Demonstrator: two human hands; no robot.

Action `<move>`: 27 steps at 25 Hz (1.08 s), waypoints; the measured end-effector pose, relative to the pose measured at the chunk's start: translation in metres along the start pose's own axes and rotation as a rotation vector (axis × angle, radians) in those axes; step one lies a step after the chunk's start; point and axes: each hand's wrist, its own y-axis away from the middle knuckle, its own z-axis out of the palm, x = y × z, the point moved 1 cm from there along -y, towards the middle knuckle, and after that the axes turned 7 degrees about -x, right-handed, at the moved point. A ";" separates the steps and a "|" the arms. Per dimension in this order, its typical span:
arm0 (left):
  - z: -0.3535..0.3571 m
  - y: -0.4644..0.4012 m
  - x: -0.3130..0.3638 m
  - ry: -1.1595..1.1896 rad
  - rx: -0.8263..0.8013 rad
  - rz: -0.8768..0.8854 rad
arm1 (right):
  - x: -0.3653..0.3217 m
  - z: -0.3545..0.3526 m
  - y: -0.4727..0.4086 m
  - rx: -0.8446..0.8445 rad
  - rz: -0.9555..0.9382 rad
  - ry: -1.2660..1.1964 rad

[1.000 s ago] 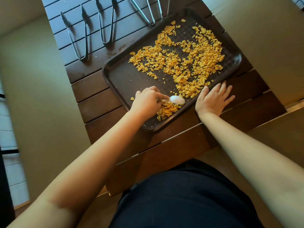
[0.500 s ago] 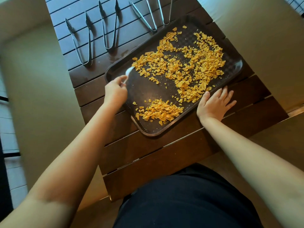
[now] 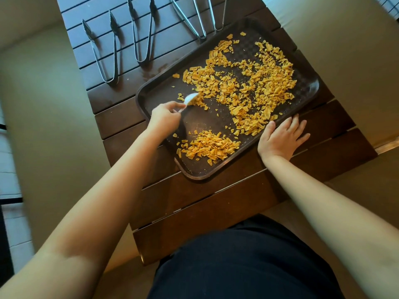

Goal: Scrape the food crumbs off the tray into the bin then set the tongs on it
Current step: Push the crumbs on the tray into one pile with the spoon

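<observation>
Scraping orange food crumbs (image 3: 248, 87) on dark brown plastic tray (image 3: 311, 87)
Our left hand (image 3: 165, 117) grip grasps white spoon (image 3: 190, 98); right hand (image 3: 280, 137) released, flat at tray's near edge.

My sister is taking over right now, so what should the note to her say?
Left hand grips a white spoon at the edge of the scattered crumbs.
Right hand rests flat on the table, against the tray rim.
Done: one small pile gathered at the tray's near corner.
Left: gather the rest, tip into the bin (not in view), then set the tongs on the tray.
</observation>
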 end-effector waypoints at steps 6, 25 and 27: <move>0.022 0.039 -0.015 -0.058 -0.123 0.087 | 0.000 0.000 0.000 0.011 0.000 -0.006; -0.002 0.013 -0.013 -0.028 0.034 0.000 | 0.000 0.000 -0.001 -0.009 0.000 0.006; 0.004 0.025 -0.016 -0.027 -0.065 0.024 | 0.000 -0.001 -0.001 -0.013 0.002 0.007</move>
